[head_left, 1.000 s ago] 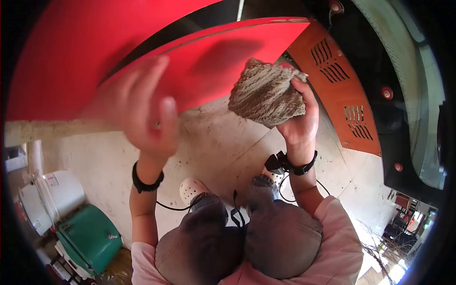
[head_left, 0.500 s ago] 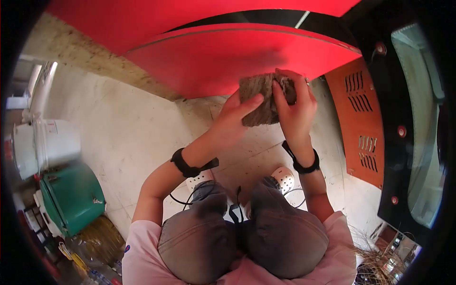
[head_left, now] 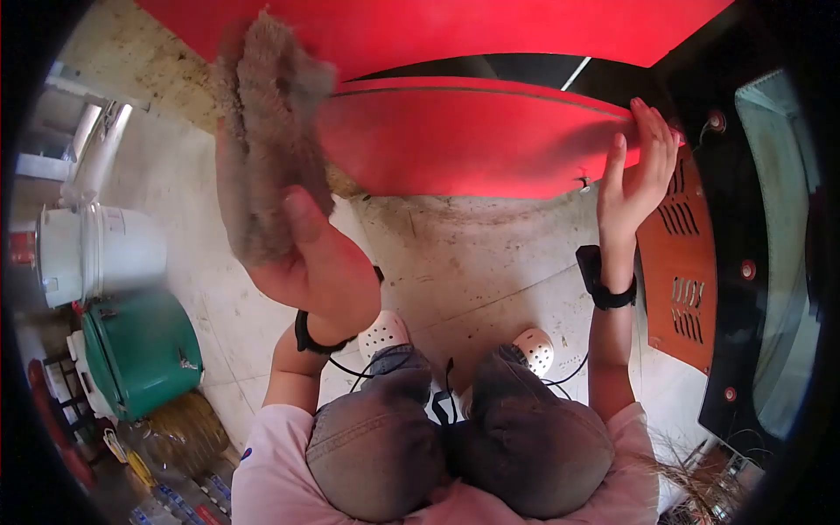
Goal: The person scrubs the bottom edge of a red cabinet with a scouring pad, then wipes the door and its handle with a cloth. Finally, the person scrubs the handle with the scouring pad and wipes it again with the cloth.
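A grey-brown cleaning cloth (head_left: 273, 131) with a fuzzy surface is gripped in my left hand (head_left: 328, 267), raised at the left end of the red panel (head_left: 455, 144). Motion blurs the cloth, and most of the fingers are hidden behind it; the thumb lies across its lower part. At the panel's right end, my right hand (head_left: 637, 188) has its fingers stretched out, the tips on or very near the edge. Nothing is in that hand. A small metal lock or latch (head_left: 585, 184) sits near the panel's lower right edge.
An orange vented panel (head_left: 672, 262) and a black-framed glass door (head_left: 779, 245) stand to the right. White buckets (head_left: 122, 241) and a green container (head_left: 149, 350) are on the left, above large bottles (head_left: 184, 433). My knees (head_left: 385, 446) are bent over the tiled floor (head_left: 437, 254).
My left hand has carried the cloth up and left, where it now hangs unfolded. My right hand has let go of the cloth and moved right to the red panel's edge.
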Action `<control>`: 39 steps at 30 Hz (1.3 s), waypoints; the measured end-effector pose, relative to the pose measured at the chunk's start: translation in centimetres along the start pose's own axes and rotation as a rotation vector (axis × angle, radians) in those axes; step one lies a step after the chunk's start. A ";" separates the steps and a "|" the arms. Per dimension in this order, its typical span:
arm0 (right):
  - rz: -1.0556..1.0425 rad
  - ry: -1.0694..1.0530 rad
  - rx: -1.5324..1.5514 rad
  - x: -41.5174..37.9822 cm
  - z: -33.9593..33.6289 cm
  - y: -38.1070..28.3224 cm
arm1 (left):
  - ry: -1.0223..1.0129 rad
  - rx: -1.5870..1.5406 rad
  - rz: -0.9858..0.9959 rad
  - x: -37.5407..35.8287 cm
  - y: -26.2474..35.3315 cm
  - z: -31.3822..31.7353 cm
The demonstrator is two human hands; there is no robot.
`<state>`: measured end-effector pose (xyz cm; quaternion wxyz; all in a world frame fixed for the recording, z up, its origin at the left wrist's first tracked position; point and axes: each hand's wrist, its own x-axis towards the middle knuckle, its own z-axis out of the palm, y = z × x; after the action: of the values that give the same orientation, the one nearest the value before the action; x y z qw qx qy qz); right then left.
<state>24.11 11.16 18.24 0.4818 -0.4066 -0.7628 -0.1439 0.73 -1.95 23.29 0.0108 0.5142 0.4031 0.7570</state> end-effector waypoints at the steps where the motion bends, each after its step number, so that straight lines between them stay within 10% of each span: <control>1: 0.007 0.022 0.019 -0.1 0.1 -0.1 | -0.083 0.117 0.134 0.7 -0.9 0.6; 4: 0.016 0.094 0.113 -0.3 0.4 -0.1 | -0.223 0.619 0.485 0.2 -3.1 2.9; 9: 0.002 0.072 0.118 -0.5 0.2 0.1 | -0.337 0.810 0.528 -2.9 -5.2 10.4; 31: -0.084 0.071 0.068 -0.8 0.2 1.4 | -0.564 0.669 0.897 1.8 -8.3 1.0; 39: -0.074 0.073 0.071 -1.1 0.0 1.3 | -0.785 0.602 0.745 3.5 -6.1 -1.5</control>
<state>25.33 11.49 17.05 0.5179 -0.3552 -0.7638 -0.1491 -4.51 2.80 21.94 -0.2524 0.8409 0.3584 0.3173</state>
